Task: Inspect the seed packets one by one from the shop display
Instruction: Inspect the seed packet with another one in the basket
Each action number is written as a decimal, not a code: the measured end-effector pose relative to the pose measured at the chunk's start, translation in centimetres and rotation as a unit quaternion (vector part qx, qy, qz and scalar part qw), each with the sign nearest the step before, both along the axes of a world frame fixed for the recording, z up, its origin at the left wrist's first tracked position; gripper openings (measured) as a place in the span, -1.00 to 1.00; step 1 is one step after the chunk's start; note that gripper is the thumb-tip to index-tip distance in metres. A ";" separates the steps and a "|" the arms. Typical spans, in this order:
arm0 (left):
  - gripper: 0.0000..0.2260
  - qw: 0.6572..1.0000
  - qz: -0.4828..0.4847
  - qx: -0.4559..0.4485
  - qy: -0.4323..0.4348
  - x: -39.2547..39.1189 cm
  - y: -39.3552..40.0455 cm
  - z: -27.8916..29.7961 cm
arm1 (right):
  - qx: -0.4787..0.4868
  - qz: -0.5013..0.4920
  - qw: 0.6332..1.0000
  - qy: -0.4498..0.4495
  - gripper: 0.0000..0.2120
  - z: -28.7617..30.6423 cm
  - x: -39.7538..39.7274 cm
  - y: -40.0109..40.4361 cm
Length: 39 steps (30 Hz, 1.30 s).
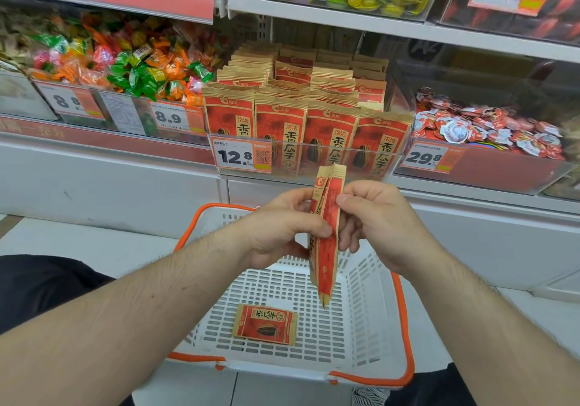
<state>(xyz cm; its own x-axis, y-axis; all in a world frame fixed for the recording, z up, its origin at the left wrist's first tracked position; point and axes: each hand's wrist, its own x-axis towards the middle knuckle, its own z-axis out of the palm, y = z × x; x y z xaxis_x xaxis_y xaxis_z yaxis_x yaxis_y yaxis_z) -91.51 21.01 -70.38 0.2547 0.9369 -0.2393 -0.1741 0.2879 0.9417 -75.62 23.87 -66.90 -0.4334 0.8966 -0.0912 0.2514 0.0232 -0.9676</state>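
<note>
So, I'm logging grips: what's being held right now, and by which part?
A seed packet, edge-on above the basket: left hand pinches its middle, right hand its upper part.

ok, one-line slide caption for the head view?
Both hands hold seed packets over a basket below the shelf display.

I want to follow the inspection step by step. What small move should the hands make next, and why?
Probably turn the held packet face-on to read it: both the left hand and right hand pinch it edge-on above the basket, where one packet already lies.
</note>
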 end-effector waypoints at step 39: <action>-0.69 0.993 0.107 0.002 -0.056 0.0 0.6 1.6 | -0.009 -0.070 0.996 -0.046 -0.69 -0.9 1.8 1.6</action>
<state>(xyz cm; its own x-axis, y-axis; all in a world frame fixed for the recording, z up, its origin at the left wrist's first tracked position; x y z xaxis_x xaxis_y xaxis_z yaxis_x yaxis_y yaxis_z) -91.55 21.63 -68.77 0.0738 0.9732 -0.2178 -0.3352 0.2299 0.9137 -73.87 25.46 -67.82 -0.2927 0.9456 -0.1419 0.3394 -0.0360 -0.9400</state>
